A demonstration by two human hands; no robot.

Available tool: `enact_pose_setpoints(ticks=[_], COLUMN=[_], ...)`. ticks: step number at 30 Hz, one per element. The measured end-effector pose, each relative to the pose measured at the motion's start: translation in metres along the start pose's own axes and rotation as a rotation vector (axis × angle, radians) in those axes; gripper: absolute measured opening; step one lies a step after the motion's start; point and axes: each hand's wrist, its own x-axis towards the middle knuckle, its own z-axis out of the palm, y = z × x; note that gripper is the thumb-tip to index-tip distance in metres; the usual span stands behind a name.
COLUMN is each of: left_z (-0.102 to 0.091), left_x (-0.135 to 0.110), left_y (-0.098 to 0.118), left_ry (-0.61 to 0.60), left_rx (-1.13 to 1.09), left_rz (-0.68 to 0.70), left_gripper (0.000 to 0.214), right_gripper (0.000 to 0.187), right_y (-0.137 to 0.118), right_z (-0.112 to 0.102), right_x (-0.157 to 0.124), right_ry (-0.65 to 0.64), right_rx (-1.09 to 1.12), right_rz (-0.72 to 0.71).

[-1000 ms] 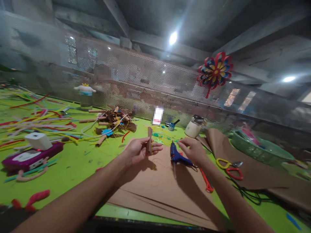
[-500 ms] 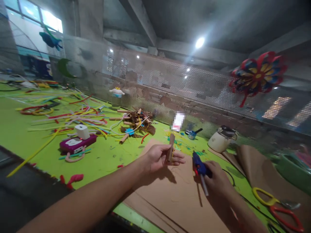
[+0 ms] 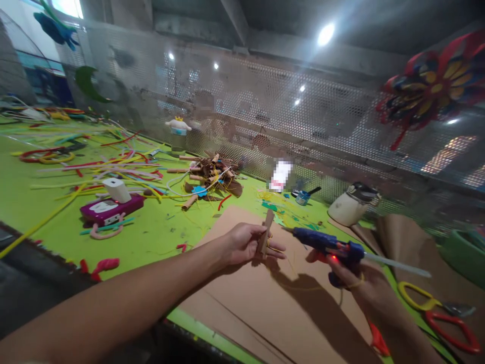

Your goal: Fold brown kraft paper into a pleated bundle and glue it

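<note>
Left hand is bare, slender-fingered. Left forearm shows bare, smooth, slim, narrowing toward wrist. Right hand bare too; right forearm likewise bare, runs out at view's lower edge.

Perforated screen behind green tabletop; grey ceiling, bright lamp; window upper left.
</note>
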Motion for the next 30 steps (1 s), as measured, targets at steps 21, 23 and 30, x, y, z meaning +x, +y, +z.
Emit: enact_pose_setpoints(ticks=[21,23,30], left_z=[0.007,0.008,0.008], left_x=[-0.001,-0.003,-0.004], left_y=[-0.002,-0.002,-0.001], left_ry=[0.044,0.023,0.012], left_rx=[0.062,0.086,0.144], left_rz=[0.0,-0.037,-0.071], left_gripper=[0.019,0.023,0.028], right_gripper=[0.031,0.03,0.029], right_y=[0.011,0.008,0.011], right_z=[0.015,0.015,0.014], right_x=[-0.004,-0.003,-0.003], right_ry=[-0.081,-0.047,-0.041], right_rx=[-0.301,-0.303,-0.359], right_rz=[-0.338,-0.363,-0.369])
